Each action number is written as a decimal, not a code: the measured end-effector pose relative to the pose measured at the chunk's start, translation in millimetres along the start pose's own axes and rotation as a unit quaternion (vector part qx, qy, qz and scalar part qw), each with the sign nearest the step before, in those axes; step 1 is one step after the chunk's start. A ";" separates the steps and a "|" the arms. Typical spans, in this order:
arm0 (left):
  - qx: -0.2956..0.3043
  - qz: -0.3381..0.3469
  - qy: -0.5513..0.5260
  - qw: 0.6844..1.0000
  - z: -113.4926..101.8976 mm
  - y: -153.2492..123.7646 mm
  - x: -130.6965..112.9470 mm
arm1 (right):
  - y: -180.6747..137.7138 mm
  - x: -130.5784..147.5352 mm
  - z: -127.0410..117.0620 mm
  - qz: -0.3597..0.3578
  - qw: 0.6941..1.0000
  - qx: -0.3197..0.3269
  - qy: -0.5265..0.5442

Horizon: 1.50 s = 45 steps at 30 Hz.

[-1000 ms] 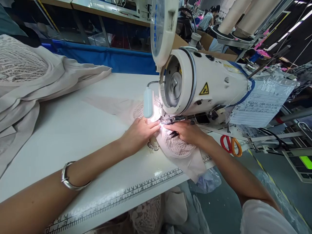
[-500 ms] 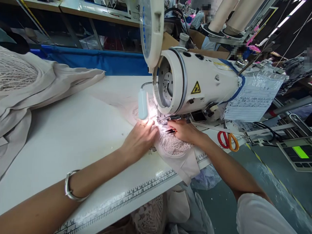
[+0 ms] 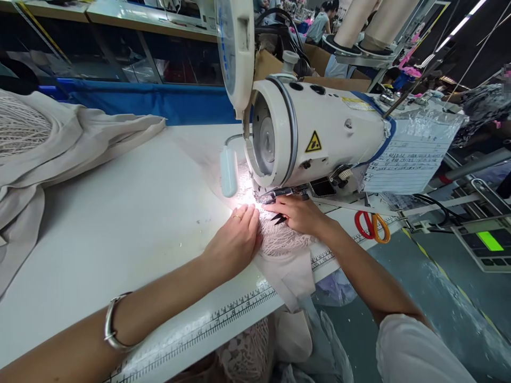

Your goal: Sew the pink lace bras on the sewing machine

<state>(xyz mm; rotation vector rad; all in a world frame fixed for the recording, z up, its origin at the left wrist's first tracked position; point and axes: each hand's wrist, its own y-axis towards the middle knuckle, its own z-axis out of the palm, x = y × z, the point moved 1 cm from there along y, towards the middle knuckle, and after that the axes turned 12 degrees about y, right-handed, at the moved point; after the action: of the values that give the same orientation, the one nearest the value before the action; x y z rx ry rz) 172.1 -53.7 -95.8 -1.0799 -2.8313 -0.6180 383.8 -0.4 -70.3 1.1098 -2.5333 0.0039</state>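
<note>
My left hand lies flat with its fingers stretched out on pale pink lace fabric, just in front of the sewing machine's lit needle area. Opposite it, my right hand is closed around small thread snips, whose dark blades stick out below the fingers. Its fingertips rest on the fabric near the presser foot. The white sewing machine stands over the cloth, and a pale blue lamp hangs beside the needle. Part of the fabric droops over the table's front edge.
Scissors with red and orange handles hang at the right of the machine. A heap of beige fabric covers the table's left side. A printed ruler runs along the front edge. A handwritten sheet covers the machine's right end.
My left hand has gone from bent, pinching fingers to stretched fingers lying on the fabric. The round part in the machine's open end looks turned. My right hand stays beside the presser foot.
</note>
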 end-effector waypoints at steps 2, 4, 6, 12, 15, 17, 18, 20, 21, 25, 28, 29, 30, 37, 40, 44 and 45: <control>-0.010 0.013 -0.016 1.000 0.7 0.5 7.9 | 0.3 0.4 1.3 0.004 1.000 -0.001 0.000; -0.021 0.023 -0.032 0.999 3.1 1.0 16.7 | 0.7 0.1 2.8 0.004 1.000 -0.005 0.001; -0.032 0.035 -0.053 0.997 6.7 1.4 27.3 | 1.1 -0.4 4.4 0.002 1.000 -0.005 0.007; 0.006 0.066 -0.089 0.994 7.8 6.4 63.5 | 2.0 2.9 6.8 0.017 1.000 0.003 0.011; 0.029 0.049 -0.055 0.997 -3.7 10.5 64.4 | 2.1 7.3 6.5 0.024 1.000 0.012 0.012; 0.012 0.031 -0.043 0.999 -11.6 11.4 53.3 | 2.0 8.9 6.6 0.029 0.999 0.012 0.019; -0.002 0.019 -0.058 0.998 -14.5 11.1 45.5 | 1.9 8.9 6.7 0.031 0.999 0.010 0.024; -0.020 -0.005 -0.122 0.992 -16.7 8.7 29.4 | 1.2 7.2 7.2 0.031 0.999 0.003 0.036; -0.018 -0.012 -0.152 0.988 -16.3 7.0 22.8 | 0.7 5.7 7.4 0.031 0.999 0.001 0.043; 0.013 0.004 -0.181 0.983 -12.5 1.5 15.5 | -1.5 -0.7 7.1 0.009 0.997 -0.018 0.068; 0.011 0.037 -0.203 0.979 -11.9 1.6 23.3 | -2.1 -1.5 6.2 -0.039 0.996 -0.034 0.073; 0.013 0.045 -0.207 0.977 -11.8 2.2 25.6 | -2.0 -1.0 6.3 -0.060 0.995 -0.036 0.072; 0.018 0.048 -0.208 0.977 -11.5 2.8 27.3 | -1.9 -0.5 6.6 -0.083 0.993 -0.040 0.072; 0.031 0.074 -0.203 0.976 -9.4 7.3 35.6 | -2.3 -4.0 13.1 -0.123 0.988 -0.052 0.072; 0.037 0.075 -0.209 0.974 -8.5 10.8 44.4 | -2.4 -4.8 13.3 -0.124 0.988 -0.060 0.070; 0.050 0.060 -0.194 0.978 -6.1 13.4 50.6 | -1.5 -1.7 10.9 -0.123 0.987 -0.069 0.074; 0.051 0.055 -0.183 0.980 -5.4 13.2 50.4 | -1.2 -0.8 10.4 -0.122 0.987 -0.070 0.077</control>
<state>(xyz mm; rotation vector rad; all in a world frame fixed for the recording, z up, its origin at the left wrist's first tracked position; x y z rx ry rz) 142.1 -15.2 -76.9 -1.4526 -3.0299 -0.2849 381.7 -2.2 -80.4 1.3009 -2.2129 -0.1442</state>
